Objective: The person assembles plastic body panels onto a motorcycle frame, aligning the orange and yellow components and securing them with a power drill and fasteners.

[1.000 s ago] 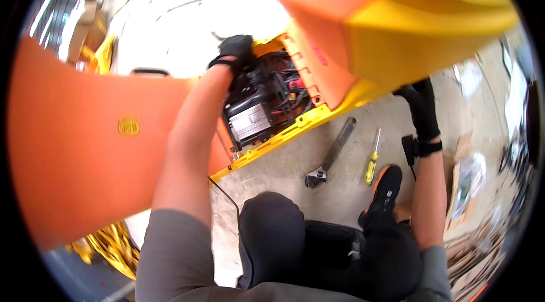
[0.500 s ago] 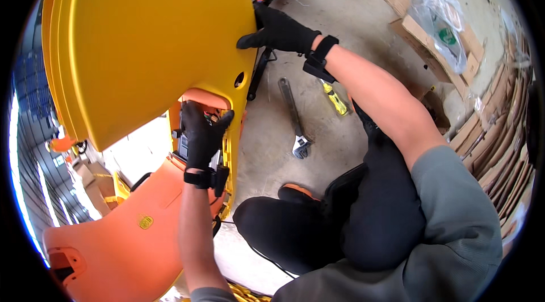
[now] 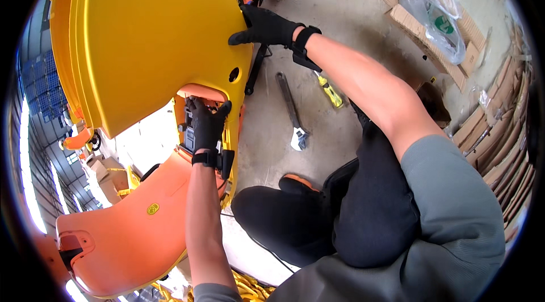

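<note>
A large yellow plastic cover (image 3: pixel 164 41) fills the upper left, with a round hole near its lower right edge. My right hand (image 3: pixel 267 26), in a black glove, holds the cover's right edge, its thumb laid on the yellow face and its fingers partly hidden past the edge. Below, my gloved left hand (image 3: pixel 205 125) reaches into an opening with dark parts (image 3: pixel 186 120) inside. Its thumb sticks out apart toward the yellow rim, and the bent fingers point inward; nothing shows held in them. An orange panel (image 3: pixel 125 222) with a small yellow sticker lies under my left forearm.
On the concrete floor lie an adjustable wrench (image 3: pixel 290 109) and a yellow-handled screwdriver (image 3: pixel 329 91). Farther right is an opened carton (image 3: pixel 420 32) with a clear plastic bag (image 3: pixel 434 15). Flattened cardboard (image 3: pixel 499 137) is stacked along the right. My bent legs (image 3: pixel 284 219) are close by.
The whole view has shifted slightly. My left hand's fingers look more bent at the opening. My right hand keeps its place on the cover's edge.
</note>
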Tool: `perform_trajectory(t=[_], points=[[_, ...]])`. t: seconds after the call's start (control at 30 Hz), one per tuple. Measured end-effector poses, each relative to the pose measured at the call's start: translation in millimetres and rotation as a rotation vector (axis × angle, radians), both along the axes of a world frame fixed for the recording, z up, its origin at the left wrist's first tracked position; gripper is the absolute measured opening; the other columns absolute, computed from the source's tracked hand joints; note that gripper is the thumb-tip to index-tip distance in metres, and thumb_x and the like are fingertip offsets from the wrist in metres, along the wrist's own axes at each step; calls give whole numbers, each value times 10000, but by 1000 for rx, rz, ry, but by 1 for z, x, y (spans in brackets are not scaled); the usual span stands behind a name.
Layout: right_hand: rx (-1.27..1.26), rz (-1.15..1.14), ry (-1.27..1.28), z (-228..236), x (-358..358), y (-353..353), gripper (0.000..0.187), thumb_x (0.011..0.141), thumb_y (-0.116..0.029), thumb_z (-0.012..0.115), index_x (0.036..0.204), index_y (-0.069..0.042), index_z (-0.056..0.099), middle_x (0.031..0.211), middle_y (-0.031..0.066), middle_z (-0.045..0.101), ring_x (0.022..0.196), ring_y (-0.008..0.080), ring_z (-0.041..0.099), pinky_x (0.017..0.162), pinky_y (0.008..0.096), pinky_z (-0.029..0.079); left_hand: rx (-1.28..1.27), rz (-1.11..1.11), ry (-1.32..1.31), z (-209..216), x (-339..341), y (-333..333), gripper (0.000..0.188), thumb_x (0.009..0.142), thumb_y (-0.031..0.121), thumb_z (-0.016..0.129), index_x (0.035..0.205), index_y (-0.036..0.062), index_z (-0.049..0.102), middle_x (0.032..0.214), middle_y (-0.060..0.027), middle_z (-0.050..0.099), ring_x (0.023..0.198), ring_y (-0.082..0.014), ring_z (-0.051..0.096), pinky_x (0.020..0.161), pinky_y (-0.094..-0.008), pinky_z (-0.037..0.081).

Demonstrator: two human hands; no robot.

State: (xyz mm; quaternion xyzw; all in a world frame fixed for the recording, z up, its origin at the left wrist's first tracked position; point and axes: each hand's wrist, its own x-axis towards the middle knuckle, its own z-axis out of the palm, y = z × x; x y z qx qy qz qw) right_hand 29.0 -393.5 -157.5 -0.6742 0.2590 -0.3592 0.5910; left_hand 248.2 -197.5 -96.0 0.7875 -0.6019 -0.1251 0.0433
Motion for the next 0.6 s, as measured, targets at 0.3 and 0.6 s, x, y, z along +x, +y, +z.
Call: perform_trajectory(t=[0.3,0.6], points=[[-21,-17,23,-13,8,3,695,796,-392,749,1308,-47,430,1021,84,645,820,148,612,720,280,516,37,76,-37,-18,7,10,993,756,360,764,1395,-145,195,1436,-365,249,1376,-446,222,1136,-418,210],[88,-72,32,-8,18,6,748,688,-533,779,1202,-32,569,1058,127,675,956,232,659,844,320,510,-26,212,605,-22,4,23,930,867,159,683,1473,-38,4,1532,-189,143,1364,-229,253,1106,-318,226]])
